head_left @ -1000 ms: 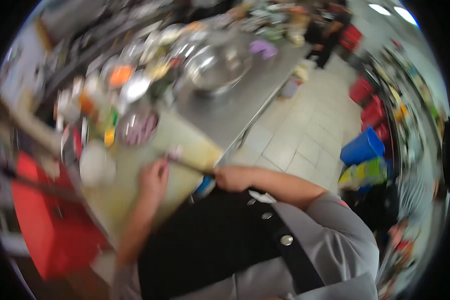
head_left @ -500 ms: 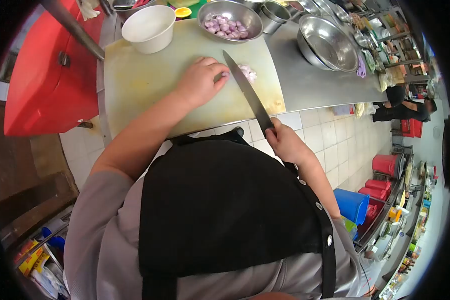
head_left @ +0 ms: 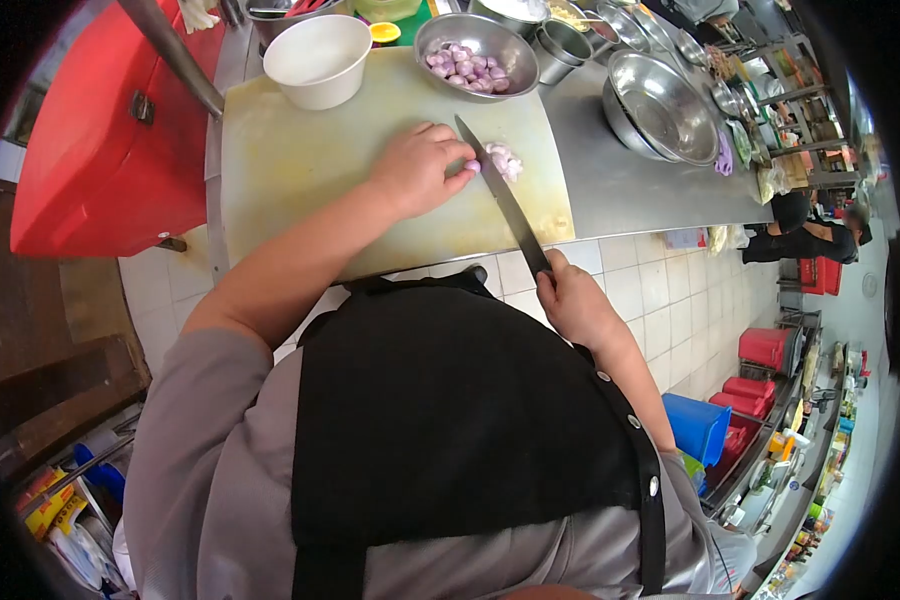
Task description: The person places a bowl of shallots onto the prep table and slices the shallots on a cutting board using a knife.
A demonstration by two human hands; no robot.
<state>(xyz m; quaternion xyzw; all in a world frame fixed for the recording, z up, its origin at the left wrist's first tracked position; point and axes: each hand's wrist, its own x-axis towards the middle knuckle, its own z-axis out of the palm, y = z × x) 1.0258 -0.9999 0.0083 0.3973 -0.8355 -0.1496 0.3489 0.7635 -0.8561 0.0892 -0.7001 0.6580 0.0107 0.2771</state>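
Note:
My left hand [head_left: 422, 172] rests on the pale cutting board [head_left: 300, 190], its fingers closed on a small purple shallot [head_left: 472, 166]. In my right hand [head_left: 572, 298] is the handle of a long kitchen knife [head_left: 515, 215]. The blade slants up and left across the board, right beside the held shallot. A small pile of cut shallot pieces [head_left: 503, 161] lies just right of the blade. Beyond it, at the board's far edge, stands a steel bowl [head_left: 430, 42] of peeled shallots [head_left: 467, 68].
A white bowl [head_left: 315, 62] stands at the board's far left, near a halved yellow citrus fruit [head_left: 384, 33]. Stacked steel bowls [head_left: 660, 105] sit on the metal counter [head_left: 620, 185] to the right. A red bin [head_left: 110, 150] is at the left. A person in dark clothes [head_left: 810, 240] stands far right.
My left hand has moved slightly right and down with the shallot, closer to the blade. The whole view has shifted a little. The knife stays in my right hand.

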